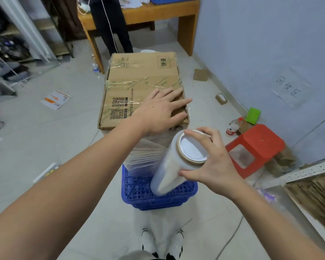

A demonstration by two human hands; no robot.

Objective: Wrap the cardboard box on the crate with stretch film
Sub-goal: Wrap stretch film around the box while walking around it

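Note:
A brown cardboard box (139, 81) with QR codes and clear tape stands on a blue plastic crate (158, 196) on the floor. My left hand (161, 109) lies flat with spread fingers on the near right part of the box top. My right hand (212, 156) grips the upper end of a roll of stretch film (169, 171), held tilted just in front of the box. A sheet of clear film (144, 152) runs from the roll to the near face of the box. The roll's lower end hangs over the crate.
A red plastic stool (255, 145) stands close on the right, with bottles and a green item behind it by the blue wall. A person in dark trousers (111, 25) stands at a wooden table beyond the box. Flattened cardboard (315, 192) lies on a shelf at right. Papers litter the floor left.

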